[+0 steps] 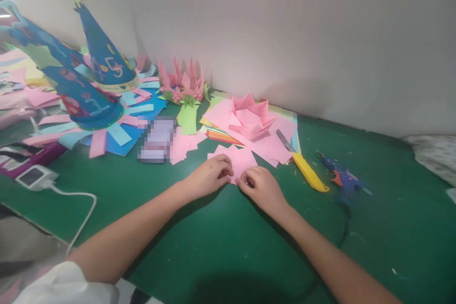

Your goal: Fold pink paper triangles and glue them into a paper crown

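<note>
Pink paper (242,157) lies on the green table in front of me, with more pink sheets just behind it. My left hand (216,172) has its fingers curled onto the left side of this paper. On its near right edge, my right hand (261,184) pinches with thumb and forefinger. Both hands' fingertips are close together at the paper's near corner. A folded pink paper flower (251,116) sits behind, on a stack of coloured sheets (221,138). To the right rests a yellow utility knife (309,173) with its blade out.
A blue glue gun (344,178) with a dark cord lies at the right. A phone (157,140), a pink paper crown (182,83) and blue cone hats (105,57) stand or lie leftward. A white charger (35,178) with its cable sits at the left edge. The wall closes the back.
</note>
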Available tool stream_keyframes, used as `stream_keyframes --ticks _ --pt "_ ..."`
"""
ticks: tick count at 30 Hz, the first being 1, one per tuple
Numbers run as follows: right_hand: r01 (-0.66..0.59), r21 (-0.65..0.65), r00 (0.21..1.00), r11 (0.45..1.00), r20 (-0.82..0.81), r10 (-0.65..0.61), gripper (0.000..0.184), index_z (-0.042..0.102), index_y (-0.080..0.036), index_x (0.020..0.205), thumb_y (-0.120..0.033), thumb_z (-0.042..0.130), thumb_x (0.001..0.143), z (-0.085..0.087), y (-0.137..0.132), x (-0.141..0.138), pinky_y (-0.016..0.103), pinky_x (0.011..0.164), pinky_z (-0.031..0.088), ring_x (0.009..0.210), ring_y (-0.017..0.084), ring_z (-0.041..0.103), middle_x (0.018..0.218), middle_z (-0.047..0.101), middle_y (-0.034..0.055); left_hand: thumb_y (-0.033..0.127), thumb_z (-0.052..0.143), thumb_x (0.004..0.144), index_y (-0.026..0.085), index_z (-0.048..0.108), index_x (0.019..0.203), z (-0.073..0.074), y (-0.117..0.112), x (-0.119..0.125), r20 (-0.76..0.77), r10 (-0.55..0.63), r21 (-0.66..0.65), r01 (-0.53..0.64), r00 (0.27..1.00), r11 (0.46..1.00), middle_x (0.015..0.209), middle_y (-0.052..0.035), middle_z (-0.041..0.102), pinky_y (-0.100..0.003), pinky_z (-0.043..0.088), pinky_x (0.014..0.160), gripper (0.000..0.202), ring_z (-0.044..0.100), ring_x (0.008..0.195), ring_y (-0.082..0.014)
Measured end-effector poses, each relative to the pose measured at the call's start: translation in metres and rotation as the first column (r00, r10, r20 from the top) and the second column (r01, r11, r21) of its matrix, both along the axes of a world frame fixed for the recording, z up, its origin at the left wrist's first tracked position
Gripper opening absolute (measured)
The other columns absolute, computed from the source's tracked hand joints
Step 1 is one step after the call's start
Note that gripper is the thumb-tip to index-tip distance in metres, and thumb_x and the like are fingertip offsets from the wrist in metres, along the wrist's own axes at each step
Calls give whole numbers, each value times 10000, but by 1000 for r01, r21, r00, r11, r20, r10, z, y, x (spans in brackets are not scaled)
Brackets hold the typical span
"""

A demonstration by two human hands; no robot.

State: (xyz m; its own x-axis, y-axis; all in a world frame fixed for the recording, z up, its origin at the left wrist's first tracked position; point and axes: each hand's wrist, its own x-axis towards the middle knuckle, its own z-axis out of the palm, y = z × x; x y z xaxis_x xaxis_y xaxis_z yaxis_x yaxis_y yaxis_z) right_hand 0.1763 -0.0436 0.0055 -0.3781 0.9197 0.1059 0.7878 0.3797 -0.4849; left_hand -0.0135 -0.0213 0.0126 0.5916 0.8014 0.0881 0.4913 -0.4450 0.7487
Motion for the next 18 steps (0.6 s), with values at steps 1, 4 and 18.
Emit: stream_keyframes --ticks 1,4,18 --pt "1 -2 1000 1000 2 -1 241 465 -194 582 -255 541 802 0 0 0 266 594 288 597 137 450 588 510 -16 48 577 763 137 611 802 0 0 0 1 -2 2 2 1000 1000 942 -32 549 -234 467 685 102 533 702 -92" --pt "-2 2 1000 1000 -5 2 249 467 -194 575 -264 537 804 -1 0 1 265 590 288 589 135 448 587 513 -14 59 582 770 137 609 799 0 0 1 2 4 -13 -4 1000 1000 940 -31 551 -234 464 684 87 532 700 -92" --pt "7 16 1000 1000 -4 -7 247 469 -198 578 -271 546 800 0 -1 0 268 588 297 589 140 458 575 510 -16 98 636 750 132 578 782 0 -3 3 -11 21 -23 -21 1000 1000 922 -27 536 -232 445 638 74 494 663 -86"
